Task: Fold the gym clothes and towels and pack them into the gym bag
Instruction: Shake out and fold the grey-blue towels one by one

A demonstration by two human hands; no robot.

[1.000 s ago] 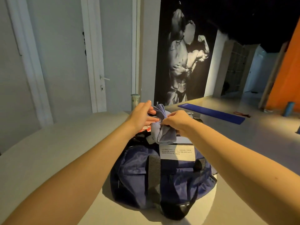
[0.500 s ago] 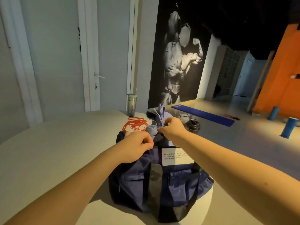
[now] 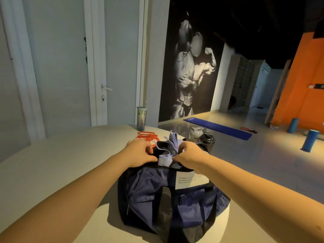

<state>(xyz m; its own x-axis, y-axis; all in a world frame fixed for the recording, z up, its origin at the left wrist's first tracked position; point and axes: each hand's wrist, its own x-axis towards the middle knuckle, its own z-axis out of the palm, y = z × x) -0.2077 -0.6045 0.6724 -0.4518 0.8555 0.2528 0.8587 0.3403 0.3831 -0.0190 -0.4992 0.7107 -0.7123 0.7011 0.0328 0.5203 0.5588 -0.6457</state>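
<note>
Packing one lavender towel [image 3: 168,145] into one navy gym bag [image 3: 149,192]

A person leans over a pale, rounded surface [image 3: 52,163], both bare arms stretched forward. One gym bag sits near the front edge of the surface. It has dark straps and one white label [image 3: 192,181] with small print on its side.

The right hand [image 3: 190,155] holds the bunched towel, its fingers curled round the cloth. The towel sits at the open top of the bag, its lower part inside and its folded edges sticking up above the rim. The left hand [image 3: 140,152] is at the left side of the opening, just beside the towel. Its fingers are curled in against the dark rim, but I cannot tell whether they pinch any fabric.

Behind the bag on the surface lie:
- one tangle of red bands [image 3: 148,135]
- one tall tumbler [image 3: 141,118]
- two shaker bottles, one grey [image 3: 195,132] and one dark [image 3: 209,140], side by side

On the floor beyond are one blue mat [image 3: 217,128] and two upright blue rollers [image 3: 293,125] [image 3: 309,140]. One large black-and-white poster [image 3: 191,72] of a flexing bodybuilder covers the far wall, with one white door [image 3: 70,67] to its left.
</note>
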